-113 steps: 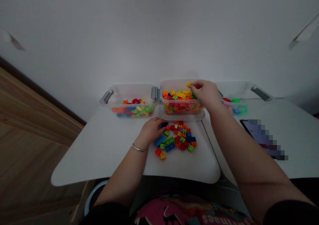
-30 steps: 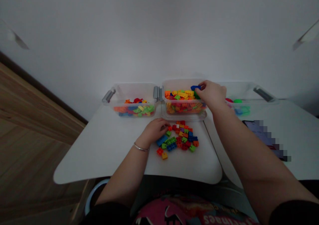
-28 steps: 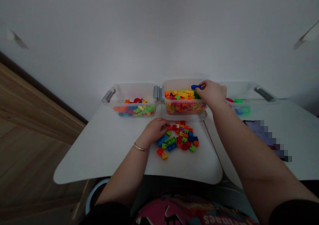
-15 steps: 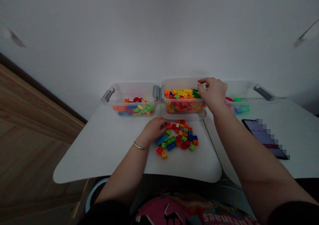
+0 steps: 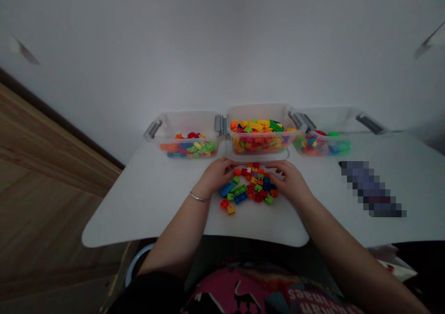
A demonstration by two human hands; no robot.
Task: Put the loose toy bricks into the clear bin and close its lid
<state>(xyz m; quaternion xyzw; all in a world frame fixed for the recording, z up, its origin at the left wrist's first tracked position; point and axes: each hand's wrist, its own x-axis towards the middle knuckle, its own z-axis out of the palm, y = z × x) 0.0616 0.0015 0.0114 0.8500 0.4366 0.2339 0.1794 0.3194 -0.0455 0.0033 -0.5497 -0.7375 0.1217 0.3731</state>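
Note:
A heap of small toy building bricks (image 5: 257, 188) in red, orange, green, blue and yellow lies on the white table between my hands. My left hand (image 5: 219, 172), with a bracelet at the wrist, rests at the heap's left edge. Its fingers are curved and slightly apart, close to an orange brick (image 5: 238, 172); no brick shows in them. At the right edge is my right hand (image 5: 290, 178), fingers stretched and apart from the thumb, touching or almost touching the dark blue bricks (image 5: 267, 183). The bricks under its fingertips are partly hidden.
Behind the heap stands a clear bin (image 5: 259, 153) full of bricks. Similar bins hold coloured pieces on the left (image 5: 187, 149) and right (image 5: 323, 146). A phone (image 5: 371, 189), blurred out, lies on the right side of the white table (image 5: 139, 203). The wall rises behind.
My right hand has come down from above the middle bin to the right side of the brick heap. My left hand stays at the heap's left. The view has shifted slightly.

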